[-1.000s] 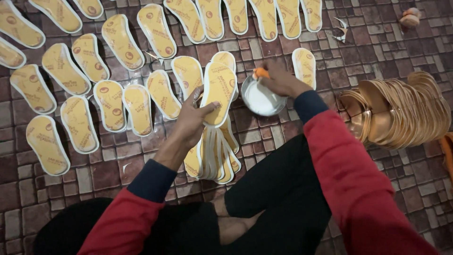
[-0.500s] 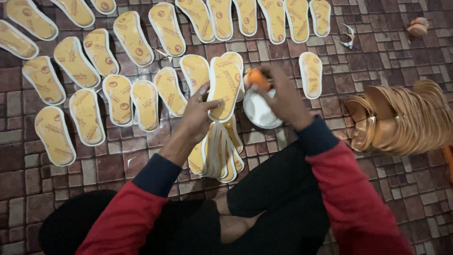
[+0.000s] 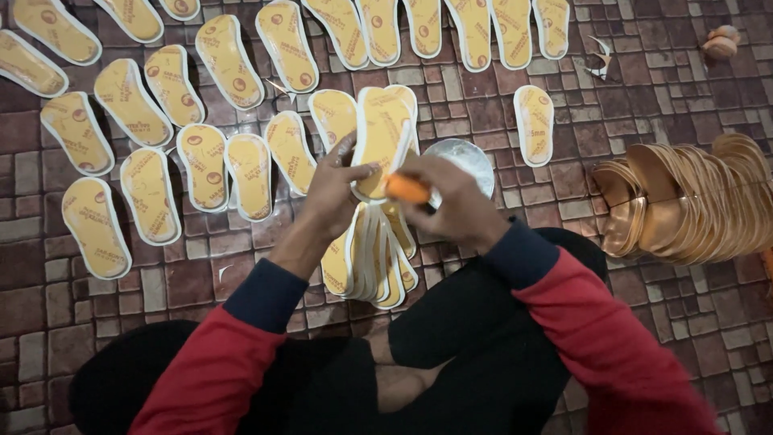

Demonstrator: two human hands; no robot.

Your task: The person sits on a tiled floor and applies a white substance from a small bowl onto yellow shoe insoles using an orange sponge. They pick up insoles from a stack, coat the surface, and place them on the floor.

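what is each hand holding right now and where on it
Left hand holds a yellow insole by its lower edge; right hand grips an orange-handled brush around the handle.

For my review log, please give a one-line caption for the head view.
Seated on a brick floor, left hand steadies a yellow insole while right hand holds an orange-handled tool against it.

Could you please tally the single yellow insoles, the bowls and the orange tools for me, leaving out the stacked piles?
Yellow insoles lying flat and uncovered on the floor: 22
Yellow insole held up in the left hand: 1
White bowl: 1
Orange tool in the right hand: 1
Total: 25
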